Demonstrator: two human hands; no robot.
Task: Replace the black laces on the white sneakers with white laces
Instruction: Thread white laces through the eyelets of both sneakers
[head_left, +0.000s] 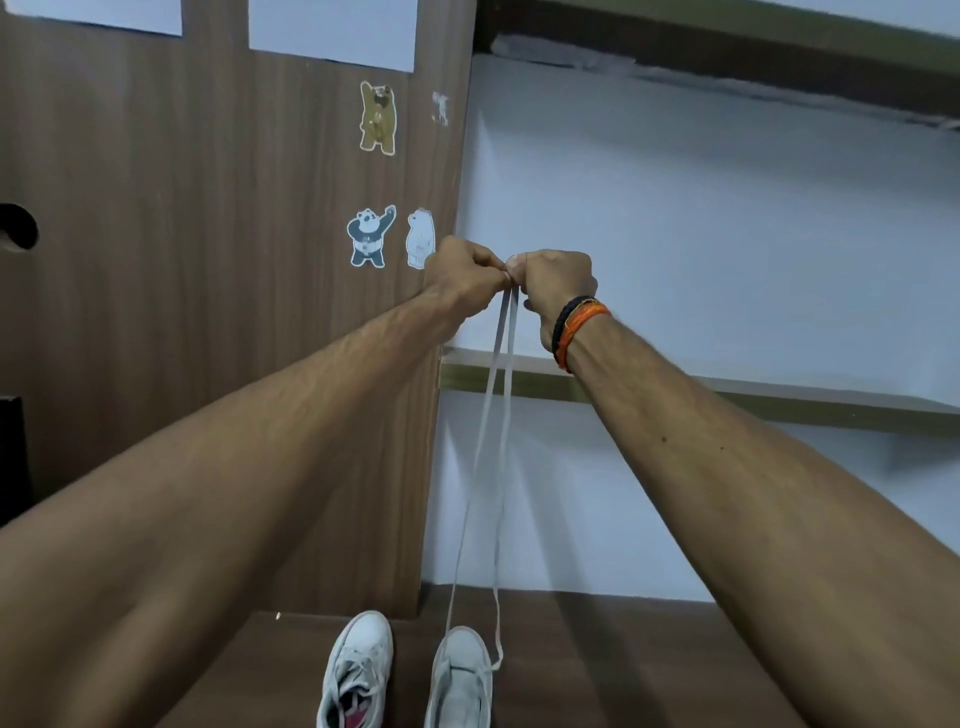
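Two white sneakers (405, 675) below; left hand (460, 270) and right hand (558, 283) touching, pinching white lace (493, 441) ends high.

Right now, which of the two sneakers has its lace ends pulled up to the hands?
The right sneaker: its white lace runs taut up to both hands. The left sneaker is already laced.
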